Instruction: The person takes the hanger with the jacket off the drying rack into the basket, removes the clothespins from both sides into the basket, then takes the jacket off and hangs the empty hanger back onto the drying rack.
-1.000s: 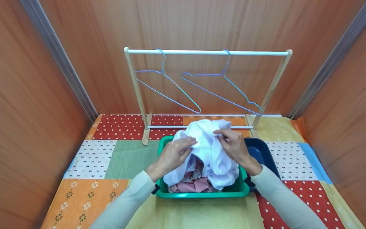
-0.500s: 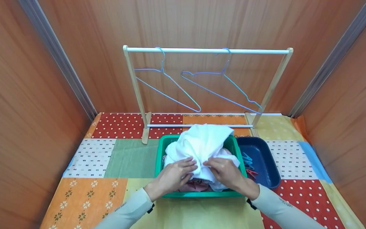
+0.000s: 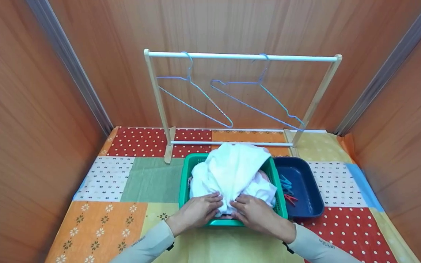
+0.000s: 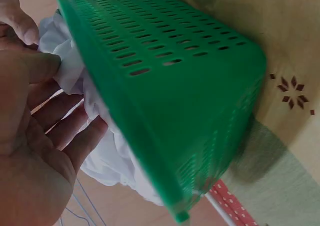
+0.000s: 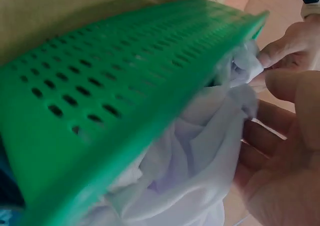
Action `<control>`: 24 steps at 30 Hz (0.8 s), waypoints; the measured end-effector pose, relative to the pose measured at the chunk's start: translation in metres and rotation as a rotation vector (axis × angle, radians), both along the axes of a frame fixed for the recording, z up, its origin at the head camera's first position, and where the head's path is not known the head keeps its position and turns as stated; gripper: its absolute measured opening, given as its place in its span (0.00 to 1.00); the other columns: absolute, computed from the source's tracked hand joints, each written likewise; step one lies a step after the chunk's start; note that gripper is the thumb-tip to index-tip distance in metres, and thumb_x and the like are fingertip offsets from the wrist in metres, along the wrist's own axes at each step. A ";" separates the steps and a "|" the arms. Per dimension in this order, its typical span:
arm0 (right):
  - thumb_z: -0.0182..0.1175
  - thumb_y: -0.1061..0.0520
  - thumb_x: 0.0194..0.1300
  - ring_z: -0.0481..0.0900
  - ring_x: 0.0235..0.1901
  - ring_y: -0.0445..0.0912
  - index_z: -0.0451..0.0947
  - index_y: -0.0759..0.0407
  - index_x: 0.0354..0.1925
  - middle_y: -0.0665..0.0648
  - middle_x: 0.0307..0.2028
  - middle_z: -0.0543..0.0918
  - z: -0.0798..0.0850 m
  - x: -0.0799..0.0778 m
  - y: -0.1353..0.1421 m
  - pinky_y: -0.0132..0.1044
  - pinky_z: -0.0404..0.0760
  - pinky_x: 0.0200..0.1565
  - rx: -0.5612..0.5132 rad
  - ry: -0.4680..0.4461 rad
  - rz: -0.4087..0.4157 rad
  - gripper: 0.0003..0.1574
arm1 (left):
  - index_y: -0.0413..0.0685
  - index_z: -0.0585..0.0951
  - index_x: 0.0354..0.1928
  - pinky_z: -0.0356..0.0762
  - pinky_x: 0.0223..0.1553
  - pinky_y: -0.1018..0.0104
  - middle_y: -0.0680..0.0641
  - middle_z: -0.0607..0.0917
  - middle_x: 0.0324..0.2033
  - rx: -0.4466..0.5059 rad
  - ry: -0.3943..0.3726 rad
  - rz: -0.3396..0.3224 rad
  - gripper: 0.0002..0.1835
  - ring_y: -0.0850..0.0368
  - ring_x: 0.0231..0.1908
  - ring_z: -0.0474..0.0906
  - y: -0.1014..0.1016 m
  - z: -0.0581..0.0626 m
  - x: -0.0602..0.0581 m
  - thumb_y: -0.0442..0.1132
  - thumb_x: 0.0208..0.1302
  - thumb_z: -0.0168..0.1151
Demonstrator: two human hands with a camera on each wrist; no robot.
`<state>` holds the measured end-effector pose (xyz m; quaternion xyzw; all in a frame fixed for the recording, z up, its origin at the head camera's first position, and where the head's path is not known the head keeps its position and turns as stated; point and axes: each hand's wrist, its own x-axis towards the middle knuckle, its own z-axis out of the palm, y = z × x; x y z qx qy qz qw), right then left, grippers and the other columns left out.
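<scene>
A bunched white cloth (image 3: 228, 168) is heaped in the green basket (image 3: 184, 179), rising above its back rim. Both hands work at the cloth's near end, a short way apart, just over the front rim. My left hand (image 3: 199, 210) pinches the cloth between thumb and fingers; in the left wrist view its other fingers lie loosely against the fabric. My right hand (image 3: 256, 212) pinches another bit of it, with its fingers behind the fabric in the right wrist view. Some pink fabric (image 3: 225, 216) shows beneath, mostly hidden.
A dark blue tray (image 3: 307, 197) holds blue clothespins (image 3: 286, 184) and red clothespins (image 3: 290, 199), right of the basket. Behind stands a rack (image 3: 221, 56) with two wire hangers (image 3: 210, 98) (image 3: 254, 106). Wood-look walls enclose the patchwork-covered table (image 3: 152, 179).
Both hands have drawn the near part of the white cloth down and toward the front rim, spreading it over the heap. The tray with clothespins has come into fuller view.
</scene>
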<state>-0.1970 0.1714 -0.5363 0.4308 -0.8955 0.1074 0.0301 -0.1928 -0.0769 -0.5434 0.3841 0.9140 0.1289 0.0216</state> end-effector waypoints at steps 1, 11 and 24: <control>0.55 0.43 0.72 0.83 0.46 0.45 0.81 0.55 0.57 0.53 0.47 0.86 -0.002 0.001 0.000 0.41 0.83 0.48 0.018 -0.025 -0.003 0.24 | 0.55 0.77 0.64 0.71 0.65 0.59 0.53 0.76 0.65 -0.008 -0.019 -0.008 0.20 0.58 0.67 0.71 0.000 -0.001 0.000 0.49 0.74 0.53; 0.43 0.33 0.74 0.80 0.55 0.46 0.75 0.48 0.64 0.52 0.57 0.82 0.004 0.004 0.004 0.45 0.80 0.56 0.097 -0.249 -0.019 0.33 | 0.62 0.74 0.67 0.66 0.69 0.54 0.58 0.73 0.68 -0.003 -0.274 -0.018 0.22 0.60 0.71 0.65 -0.007 0.010 0.000 0.55 0.76 0.46; 0.54 0.39 0.72 0.86 0.40 0.43 0.75 0.45 0.65 0.54 0.51 0.85 0.080 0.009 0.021 0.39 0.86 0.42 0.021 -0.149 -0.095 0.28 | 0.57 0.80 0.60 0.76 0.61 0.53 0.54 0.81 0.60 0.148 -0.050 0.056 0.19 0.55 0.62 0.77 -0.019 0.075 -0.008 0.50 0.72 0.56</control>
